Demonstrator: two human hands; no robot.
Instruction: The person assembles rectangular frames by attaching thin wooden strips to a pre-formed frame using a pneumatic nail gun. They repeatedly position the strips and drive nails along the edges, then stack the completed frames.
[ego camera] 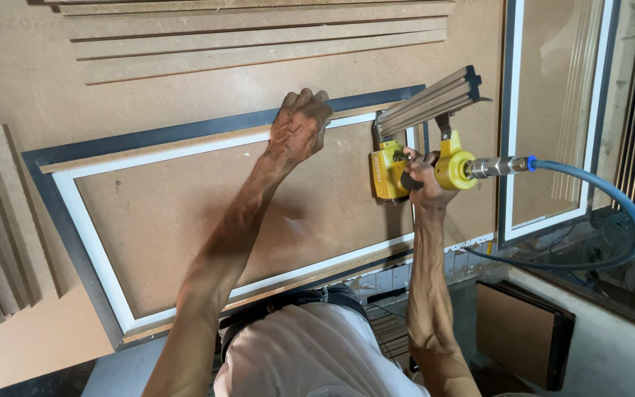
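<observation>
Clearly, the left hand [299, 126] presses fingers-down on the thin strip [185, 143] along the far edge of the frame [67, 220] on the bench [9, 345], while the right hand [419, 176] grips the yellow nail gun [406, 158] at the frame's far right corner. Best keep the strip flush and fingers away from the nose.

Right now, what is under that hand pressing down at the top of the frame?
The left hand presses a thin wooden strip lying along the dark frame. The bit of strip and frame beneath the palm is covered, so it cannot be seen.

Carpentry workshop; fibreboard bench [185, 59], cut strips [259, 37] stacked; air nailer [420, 147] (hose-fed [611, 220]); frames [67, 206] about
</observation>
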